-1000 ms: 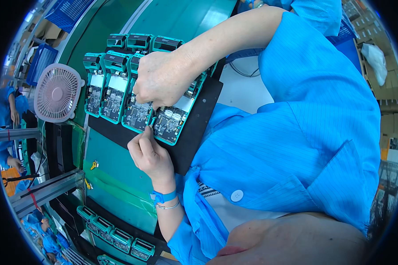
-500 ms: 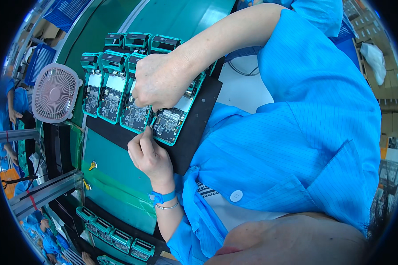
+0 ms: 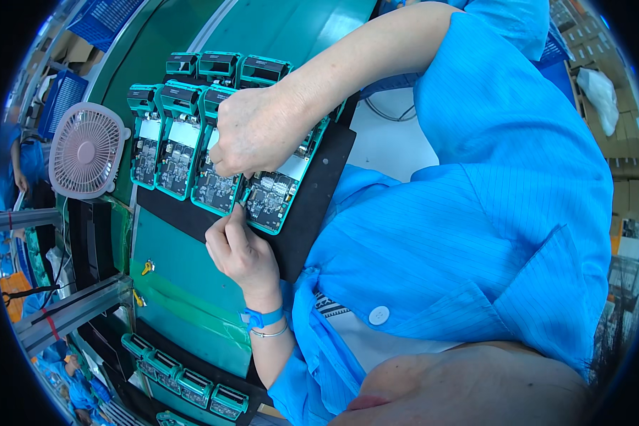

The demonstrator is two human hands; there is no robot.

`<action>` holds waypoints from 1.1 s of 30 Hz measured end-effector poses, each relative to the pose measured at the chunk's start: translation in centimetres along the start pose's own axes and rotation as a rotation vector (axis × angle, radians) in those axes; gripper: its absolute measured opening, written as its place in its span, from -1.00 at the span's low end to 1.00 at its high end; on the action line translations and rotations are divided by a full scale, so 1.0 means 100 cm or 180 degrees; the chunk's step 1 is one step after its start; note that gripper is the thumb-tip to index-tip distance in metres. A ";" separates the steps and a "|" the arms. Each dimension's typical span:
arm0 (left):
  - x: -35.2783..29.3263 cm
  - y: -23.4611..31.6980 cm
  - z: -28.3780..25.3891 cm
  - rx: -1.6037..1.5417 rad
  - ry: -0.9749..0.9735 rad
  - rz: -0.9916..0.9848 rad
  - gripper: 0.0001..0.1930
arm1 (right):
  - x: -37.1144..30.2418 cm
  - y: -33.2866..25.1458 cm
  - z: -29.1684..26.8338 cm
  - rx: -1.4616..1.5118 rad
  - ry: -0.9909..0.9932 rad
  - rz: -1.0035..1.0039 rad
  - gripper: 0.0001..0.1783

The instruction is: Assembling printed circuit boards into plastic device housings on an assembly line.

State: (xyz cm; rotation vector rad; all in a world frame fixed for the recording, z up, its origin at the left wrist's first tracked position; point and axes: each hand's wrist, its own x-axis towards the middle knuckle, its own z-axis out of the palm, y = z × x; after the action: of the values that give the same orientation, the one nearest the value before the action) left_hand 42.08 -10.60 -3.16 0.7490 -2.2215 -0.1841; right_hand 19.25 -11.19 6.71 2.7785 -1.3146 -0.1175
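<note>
My left hand [image 3: 240, 254], with a blue strap around its wrist, pinches thumb and index finger at the lower corner between two neighbouring teal-framed devices with bare circuit boards. Whatever sits between those fingertips is too small to make out. Over the same pair, my right hand [image 3: 255, 135] is closed with its fingertips pointing down, and it covers their middle parts. The nearer circuit-board device [image 3: 270, 202] shows a black board and a pale panel. Beside it lies another circuit-board device [image 3: 215, 190], partly under my right fingers.
More circuit-board devices [image 3: 179, 145] stand in rows on a black mat [image 3: 318, 188]. A pink fan [image 3: 86, 150] is at the left. Yellow clips [image 3: 147, 268] lie by a metal rail [image 3: 78, 309]. Further devices [image 3: 195, 387] line the bottom. Other people work at the far left.
My right fingers have shifted very slightly downward over the boards. My left hand keeps its pinch in the same place.
</note>
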 end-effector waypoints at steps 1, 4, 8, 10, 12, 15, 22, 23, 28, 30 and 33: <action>0.000 0.000 0.000 0.0004 0.0007 -0.0007 -0.80 | 0.000 0.000 0.001 0.0028 0.0033 -0.0047 -0.70; 0.000 0.002 0.000 0.0019 0.0026 0.0008 -0.80 | 0.002 0.001 0.002 0.0036 0.0089 -0.0165 -0.70; -0.003 -0.001 0.004 -0.0018 -0.0011 0.0002 -0.74 | 0.002 0.002 0.003 0.0028 0.0010 -0.0228 -0.69; -0.003 -0.002 0.004 0.0039 -0.0024 0.0068 -0.72 | 0.002 0.002 0.002 0.0039 0.0016 -0.0223 -0.70; -0.005 -0.002 0.004 0.0055 -0.0031 0.0066 -0.73 | 0.002 0.002 0.003 0.0049 0.0022 -0.0222 -0.70; -0.003 -0.001 0.003 0.0045 -0.0039 0.0052 -0.73 | 0.002 0.002 0.004 0.0065 0.0045 -0.0184 -0.71; -0.004 0.002 0.003 -0.0055 0.0013 -0.0105 -0.76 | 0.008 0.005 0.003 -0.0104 -0.0025 -0.0445 -0.75; -0.004 0.002 0.003 -0.0052 0.0014 -0.0110 -0.76 | 0.007 0.006 0.004 -0.0066 -0.0011 -0.0415 -0.76; -0.004 0.002 0.003 -0.0073 -0.0012 -0.0138 -0.78 | 0.005 0.004 0.002 -0.0127 -0.0061 -0.0397 -0.74; -0.003 0.003 0.002 -0.0063 -0.0009 -0.0150 -0.78 | 0.005 0.002 -0.001 -0.0187 -0.0079 -0.0422 -0.73; -0.003 0.003 0.002 -0.0068 0.0005 -0.0167 -0.78 | 0.006 0.002 0.000 -0.0232 -0.0092 -0.0469 -0.72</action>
State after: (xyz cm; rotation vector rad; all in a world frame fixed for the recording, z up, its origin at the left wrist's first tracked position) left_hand 41.95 -10.18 -3.45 0.7961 -2.1961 -0.2329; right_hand 19.47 -11.83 6.69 2.8189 -1.0870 -0.2093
